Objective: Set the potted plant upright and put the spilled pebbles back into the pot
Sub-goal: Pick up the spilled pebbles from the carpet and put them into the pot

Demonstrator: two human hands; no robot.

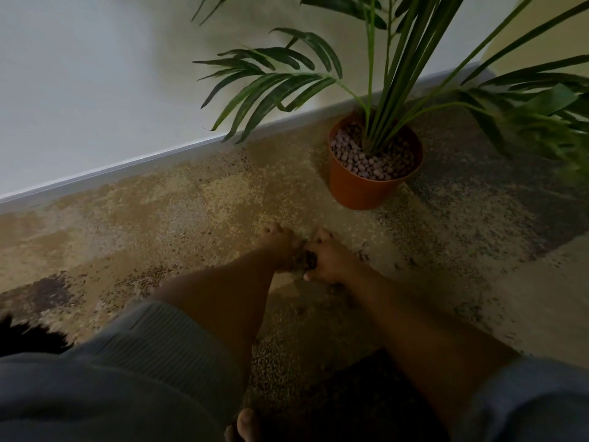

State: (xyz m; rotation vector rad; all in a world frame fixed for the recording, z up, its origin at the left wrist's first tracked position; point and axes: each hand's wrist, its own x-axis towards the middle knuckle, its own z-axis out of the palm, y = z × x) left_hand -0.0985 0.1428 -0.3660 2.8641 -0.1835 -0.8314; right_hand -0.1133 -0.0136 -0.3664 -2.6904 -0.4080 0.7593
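Note:
An orange pot stands upright on the carpet near the wall, with a green palm plant rising from it. Grey-brown pebbles fill the pot around the stems. My left hand and my right hand press together on the carpet in front of the pot, cupped around a dark clump of pebbles between them. A few loose pebbles lie just right of my right hand.
A white wall with a grey skirting board runs diagonally behind the pot. The patterned brown and grey carpet covers the floor. Palm fronds hang low at the right. My foot shows at the bottom edge.

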